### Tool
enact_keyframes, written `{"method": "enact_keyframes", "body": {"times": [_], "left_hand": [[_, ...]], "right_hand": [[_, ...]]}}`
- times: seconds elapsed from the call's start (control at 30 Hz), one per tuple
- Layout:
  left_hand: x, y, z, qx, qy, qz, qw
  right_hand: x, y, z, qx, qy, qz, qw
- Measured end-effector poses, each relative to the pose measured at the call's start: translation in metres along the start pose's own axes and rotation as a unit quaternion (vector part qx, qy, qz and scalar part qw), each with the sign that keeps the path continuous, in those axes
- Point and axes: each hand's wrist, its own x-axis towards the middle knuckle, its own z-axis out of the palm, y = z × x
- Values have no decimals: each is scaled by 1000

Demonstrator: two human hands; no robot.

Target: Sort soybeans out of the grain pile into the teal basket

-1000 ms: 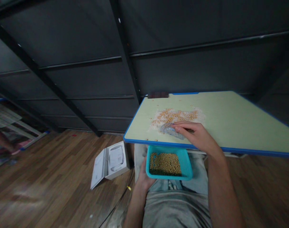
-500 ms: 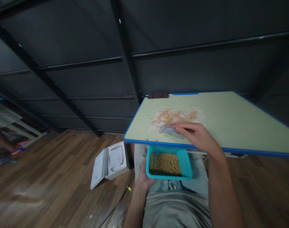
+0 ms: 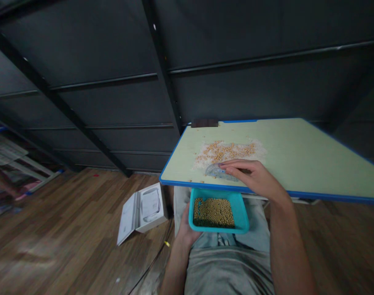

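My right hand (image 3: 254,177) rests on the pale green table (image 3: 297,159) with its fingers closed on a small clear plastic scraper (image 3: 216,171). The scraper sits at the near edge of a pile of yellow beans mixed with white grains (image 3: 226,150). Below the table's blue front edge, my left hand (image 3: 187,229) grips a teal tray (image 3: 240,213) from underneath. The tray lies over my lap and holds many yellow beans (image 3: 214,212).
A few stray beans lie near the table's front left edge. An open white box (image 3: 142,211) lies on the wooden floor to the left, beside a thin cable (image 3: 156,256). Dark metal shelving stands behind the table. A blurred person's limb (image 3: 3,186) shows at far left.
My right hand and the scraper have shifted slightly left and toward the pile. The tray and my left hand have stayed in place.
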Motion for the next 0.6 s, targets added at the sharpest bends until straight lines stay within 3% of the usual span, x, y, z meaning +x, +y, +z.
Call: {"method": "enact_keyframes", "body": {"times": [0.17,0.43,0.6], "left_hand": [[2,0,-3,8,-3,-5,1000],[-2,3,8,6,2,-16,1000],[-2,2,3,-4,6,-9,1000]], "right_hand": [[-1,-4,0,6,-2,8,1000],[-1,-1,1,0,20,23,1000],[-1,1,1,-14,36,33,999]]}}
